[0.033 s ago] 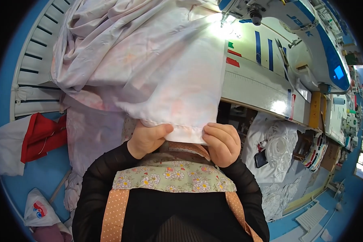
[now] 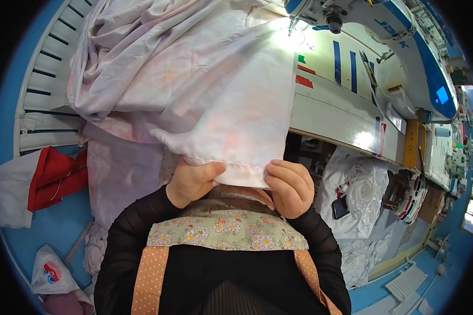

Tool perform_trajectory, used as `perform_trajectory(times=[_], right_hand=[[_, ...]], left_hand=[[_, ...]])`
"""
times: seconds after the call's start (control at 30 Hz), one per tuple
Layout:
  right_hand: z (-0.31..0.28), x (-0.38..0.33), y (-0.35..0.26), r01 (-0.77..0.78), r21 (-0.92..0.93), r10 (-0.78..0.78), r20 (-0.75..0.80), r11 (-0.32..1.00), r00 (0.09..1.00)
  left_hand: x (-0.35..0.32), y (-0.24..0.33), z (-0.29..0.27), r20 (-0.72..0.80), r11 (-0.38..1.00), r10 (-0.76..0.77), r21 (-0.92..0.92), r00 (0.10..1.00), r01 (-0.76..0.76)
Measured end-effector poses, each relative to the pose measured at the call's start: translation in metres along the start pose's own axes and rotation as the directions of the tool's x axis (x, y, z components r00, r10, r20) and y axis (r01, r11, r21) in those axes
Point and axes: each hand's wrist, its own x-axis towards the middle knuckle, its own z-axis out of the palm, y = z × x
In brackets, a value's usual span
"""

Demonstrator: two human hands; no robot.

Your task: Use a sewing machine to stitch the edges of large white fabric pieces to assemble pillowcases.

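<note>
A large pale pink and white fabric (image 2: 236, 110) spreads from the sewing machine (image 2: 404, 31) down toward my body. Its near edge has a stitched hem. My left hand (image 2: 192, 181) pinches the left part of this hem, thumb on top and fingers underneath. At the hem's right corner, my right hand (image 2: 291, 188) is closed on the fabric with its fingers curled over the edge. Between the two hands the hem lies fairly flat. Under the bright lamp, the fabric's far end reaches the needle area, where glare hides the detail.
A pair of thread snips (image 2: 368, 68) lies on the machine bed beside blue tape strips. A ruler scale runs along the table edge (image 2: 341, 113). White material and a phone (image 2: 340, 208) lie lower right. Red and white cloth (image 2: 58, 176) hangs at left, above a plastic bag (image 2: 51, 270).
</note>
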Motion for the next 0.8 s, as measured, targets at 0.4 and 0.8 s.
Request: perform_trajectory(times=[0.4, 0.8], right_hand=[[-0.013, 0.009, -0.002, -0.098, 0.073, 0.095, 0.048, 0.992, 0.994], [-0.004, -0.005, 0.022, -0.267, 0.087, 0.25, 0.166, 0.96, 0.954]], left_hand=[[0.01, 0.0, -0.022, 0.313, 0.683, 0.05, 0.682, 0.948, -0.261], [-0.009, 0.126, -0.003, 0.371, -0.299, -0.343, 0.827, 0.863, -0.475]])
